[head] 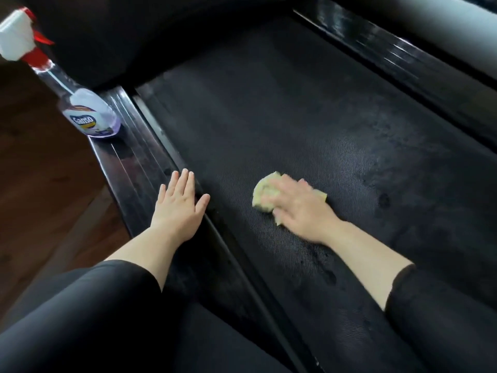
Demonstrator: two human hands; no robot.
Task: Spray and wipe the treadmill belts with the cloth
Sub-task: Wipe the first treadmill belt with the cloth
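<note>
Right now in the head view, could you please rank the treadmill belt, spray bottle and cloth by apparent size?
1. treadmill belt
2. spray bottle
3. cloth, partly hidden under the right hand, so its true size is unsure

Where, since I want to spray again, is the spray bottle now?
In the head view the spray bottle sits upper left on the left side rail, beside the belt and ahead of the left hand.
</note>
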